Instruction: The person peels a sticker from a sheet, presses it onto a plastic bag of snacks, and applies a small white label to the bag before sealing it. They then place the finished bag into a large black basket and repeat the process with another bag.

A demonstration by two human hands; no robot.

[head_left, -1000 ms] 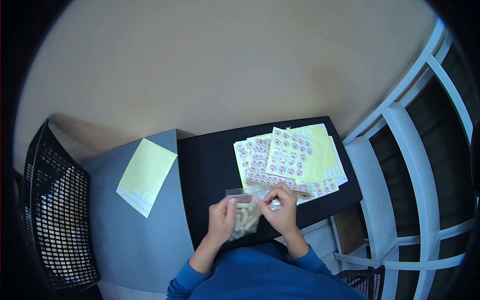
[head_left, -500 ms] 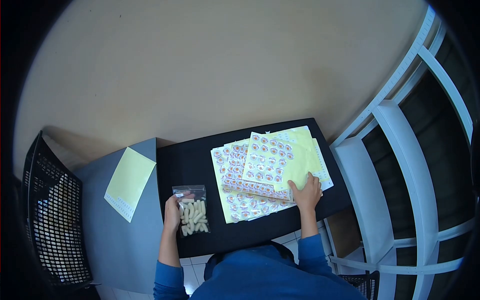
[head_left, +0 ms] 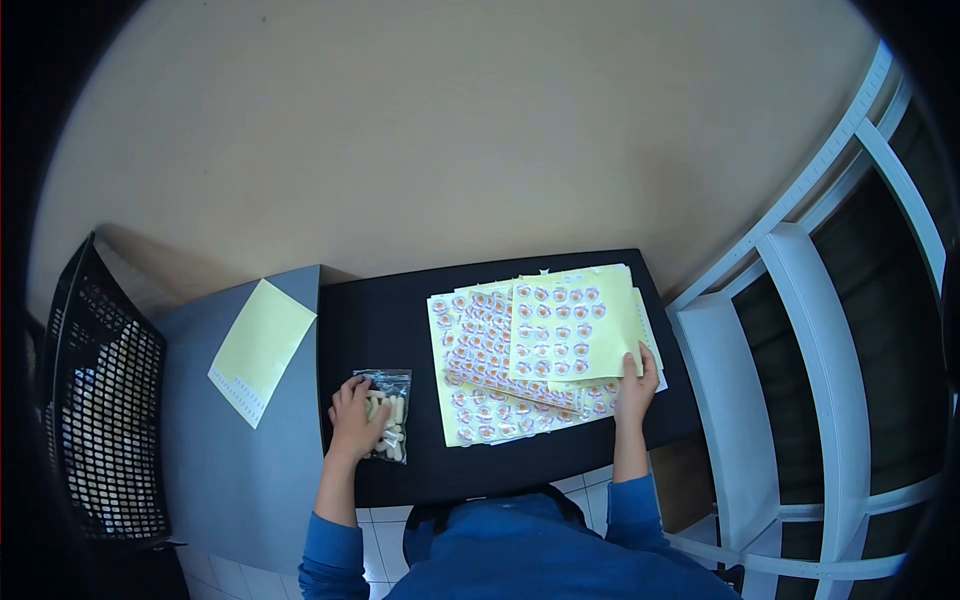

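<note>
A: How does the left hand point(head_left: 355, 422) lie?

B: Palm down over the bag point(head_left: 397, 381) of pale pieces, the back of the hand facing up. Its forearm slants up from the lower left, out of a blue sleeve point(head_left: 332, 550).

A: And its fingers?

B: A little apart and loosely bent, pointing toward the wall point(head_left: 450, 130). The thumb stands out to the right, over the pieces. They rest on the bag's left part, not clamped on it.

A: Where is the bag?

B: Flat on the black table point(head_left: 385, 320), near its left edge, apart from the sticker sheets point(head_left: 480, 420).

A: What about the right hand point(head_left: 637, 392)?

B: It is at the lower right corner of the top sheet point(head_left: 615, 335). The forearm rises almost straight, and the hand points away from the body.

A: Is it gripping?

B: Yes, the corner is pinched, thumb above and fingers close together at the edge. How far they reach underneath, I cannot tell.

A: How does that sheet lie?

B: Over the right part of the pile, with rows of round stickers on its left side and bare yellow on its right.

A: Anything to the left?

B: A yellow sheet point(head_left: 262, 350) on the grey table point(head_left: 230, 460), and a black basket point(head_left: 115, 430) beyond it.
</note>
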